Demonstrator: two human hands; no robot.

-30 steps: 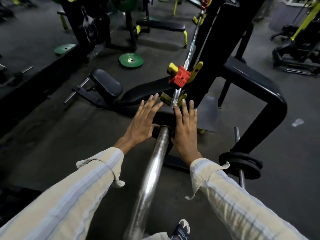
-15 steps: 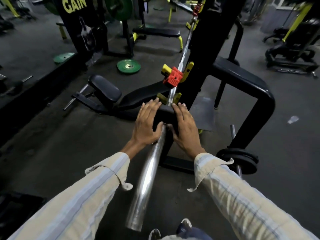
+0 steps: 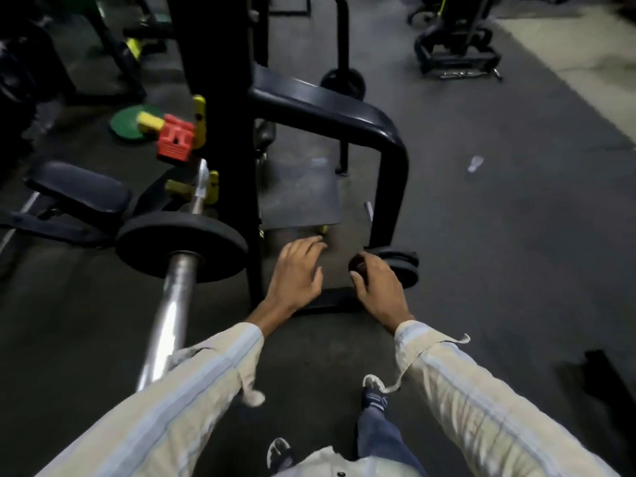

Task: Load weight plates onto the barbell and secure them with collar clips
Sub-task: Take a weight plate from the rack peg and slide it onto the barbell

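No lettering reads anywhere. A black weight plate (image 3: 181,247) sits on the chrome barbell (image 3: 168,318); left hand (image 3: 296,270) and right hand (image 3: 377,287) hang apart, empty, fingers loose.

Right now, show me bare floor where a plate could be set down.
Bare floor lies right of the rack's bent black leg, out toward the pale scrap. Another patch is between the sleeves, ahead of the shoe. Crowded: around the stored plates and beneath the loaded barbell.

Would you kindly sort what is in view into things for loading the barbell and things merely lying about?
For the job: barbell sleeve, black plate on it, stored plates on the rack peg, red collar clip.
Lying about: green plate on the floor, bench pad, floor mat.
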